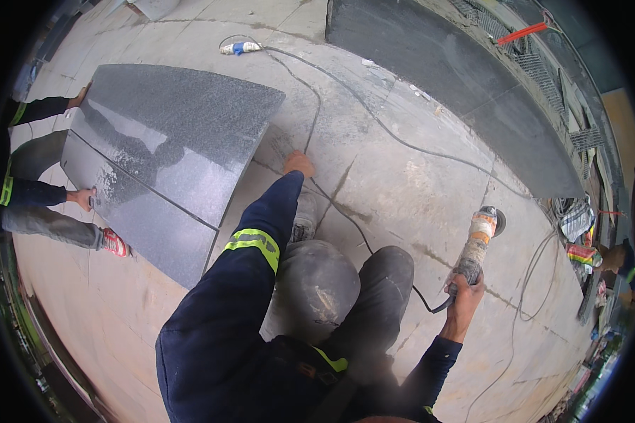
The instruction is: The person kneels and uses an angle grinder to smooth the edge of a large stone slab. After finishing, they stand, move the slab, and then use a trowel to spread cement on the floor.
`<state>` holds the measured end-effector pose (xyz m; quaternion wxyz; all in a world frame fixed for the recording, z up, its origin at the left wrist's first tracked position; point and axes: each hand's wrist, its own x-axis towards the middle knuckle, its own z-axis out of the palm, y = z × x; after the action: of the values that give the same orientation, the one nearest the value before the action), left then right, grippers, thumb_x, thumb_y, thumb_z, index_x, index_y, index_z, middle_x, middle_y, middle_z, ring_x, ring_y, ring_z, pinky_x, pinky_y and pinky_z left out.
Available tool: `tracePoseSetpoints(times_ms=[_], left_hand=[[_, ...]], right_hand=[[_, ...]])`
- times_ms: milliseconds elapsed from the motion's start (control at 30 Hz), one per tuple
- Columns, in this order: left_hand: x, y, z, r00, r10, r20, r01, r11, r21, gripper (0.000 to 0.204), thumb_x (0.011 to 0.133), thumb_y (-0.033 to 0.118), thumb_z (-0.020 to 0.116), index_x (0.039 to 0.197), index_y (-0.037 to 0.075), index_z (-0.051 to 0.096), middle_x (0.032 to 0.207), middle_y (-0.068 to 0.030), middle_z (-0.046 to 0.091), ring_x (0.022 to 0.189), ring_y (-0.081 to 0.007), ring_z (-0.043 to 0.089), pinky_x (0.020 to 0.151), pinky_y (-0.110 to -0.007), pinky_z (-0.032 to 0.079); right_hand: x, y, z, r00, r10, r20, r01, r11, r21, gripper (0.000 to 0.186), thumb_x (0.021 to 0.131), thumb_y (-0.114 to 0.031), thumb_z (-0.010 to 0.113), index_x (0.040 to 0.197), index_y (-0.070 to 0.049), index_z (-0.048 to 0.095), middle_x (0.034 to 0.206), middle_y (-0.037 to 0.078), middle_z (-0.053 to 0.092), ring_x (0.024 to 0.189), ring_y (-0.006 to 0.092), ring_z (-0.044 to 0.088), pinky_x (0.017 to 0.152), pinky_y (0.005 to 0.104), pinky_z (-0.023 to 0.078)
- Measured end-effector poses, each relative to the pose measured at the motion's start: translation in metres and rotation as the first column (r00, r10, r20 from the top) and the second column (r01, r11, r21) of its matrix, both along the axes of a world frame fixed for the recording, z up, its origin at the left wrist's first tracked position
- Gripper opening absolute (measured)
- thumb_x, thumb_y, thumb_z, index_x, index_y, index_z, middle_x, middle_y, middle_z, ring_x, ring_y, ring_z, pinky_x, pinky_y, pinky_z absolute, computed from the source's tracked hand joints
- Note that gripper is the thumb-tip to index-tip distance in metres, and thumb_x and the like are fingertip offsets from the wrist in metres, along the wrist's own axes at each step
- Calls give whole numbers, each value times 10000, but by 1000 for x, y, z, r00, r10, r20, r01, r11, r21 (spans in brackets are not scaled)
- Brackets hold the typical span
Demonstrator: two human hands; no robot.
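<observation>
My right hand [464,295] grips the grey body of an angle grinder [478,247] with an orange-and-white front and a round disc, its cord hanging below. My left hand [298,163] reaches forward with curled fingers round the dark power cable [346,210], just right of a dark grey stone slab [169,106]. The slab has a straight seam or cut across it and wet-looking white patches. A co-worker at left has one hand [79,97] at its top corner and another [82,199] at its lower edge. My knees [317,282] are bent below me.
A blue-and-white connector [238,48] lies on the concrete floor [423,190] with cables. At top right stand a long dark panel [430,77], mesh pieces [543,84] and a red bar [522,32]. Bags and coiled hose [571,218] lie at right, near another person [622,261].
</observation>
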<state>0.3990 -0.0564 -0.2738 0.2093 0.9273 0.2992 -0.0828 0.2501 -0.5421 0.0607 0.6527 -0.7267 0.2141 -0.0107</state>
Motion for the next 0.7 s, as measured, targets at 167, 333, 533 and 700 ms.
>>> tracePoseSetpoints(times_ms=[167,333,533,700], left_hand=[[10,-17,-30,985,-116,125,128,987,-96,533,824,103,658,1258,-141,469,1040,-316,696,1007,-464,690,878,-476,567],[-8,-190,72,699,-677,229,714,646,-270,386,748,109,703,1056,-64,549,956,-289,712,909,-466,703,777,-491,581],[-47,-224,166,243,-965,-102,512,217,-831,643,888,447,708,1374,38,605,1130,-163,756,1029,-326,717,916,-409,553],[-44,-119,126,610,-782,125,668,423,-612,499,876,436,721,1157,24,723,1144,-150,741,1113,-319,684,950,-409,537]], right_hand=[[-17,-31,-9,989,-143,-38,139,987,-83,413,759,35,654,1156,60,545,851,111,621,593,174,602,496,294,512],[-40,-64,-8,974,-222,-35,216,968,-128,371,760,5,650,1115,51,553,839,112,624,595,169,600,498,285,507],[-50,-81,-10,959,-284,-19,276,944,-179,339,762,-5,658,1087,42,573,826,99,624,599,161,596,509,272,491],[-62,-92,-19,958,-286,-29,278,947,-164,324,776,-22,669,1083,49,591,849,100,641,619,156,605,529,274,500]])
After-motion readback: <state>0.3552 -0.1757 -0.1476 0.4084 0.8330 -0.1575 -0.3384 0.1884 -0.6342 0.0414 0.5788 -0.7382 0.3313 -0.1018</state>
